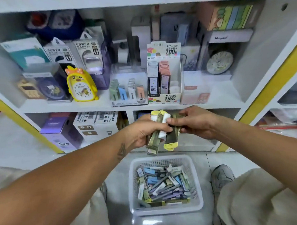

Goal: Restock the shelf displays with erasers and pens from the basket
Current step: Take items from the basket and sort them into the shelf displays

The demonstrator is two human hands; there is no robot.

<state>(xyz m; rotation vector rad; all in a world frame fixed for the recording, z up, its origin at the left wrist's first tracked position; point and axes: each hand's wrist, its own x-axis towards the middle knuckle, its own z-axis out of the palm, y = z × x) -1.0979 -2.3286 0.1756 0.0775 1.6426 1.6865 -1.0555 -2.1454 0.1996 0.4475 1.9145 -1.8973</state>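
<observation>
Both hands meet above the white mesh plastic basket (165,184) on the glossy grey floor, the left hand (146,130) gripping a bundle of slim flat olive and yellow packets (156,138), the right hand (193,122) pinching one, before the crowded white shelf (97,103)

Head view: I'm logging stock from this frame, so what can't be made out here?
- Packs: count hidden by left hand and right hand.
- Basket: lower items buried under the top ones.
- Back-row boxes: print blurred.
- Display box: small text unreadable.
</observation>
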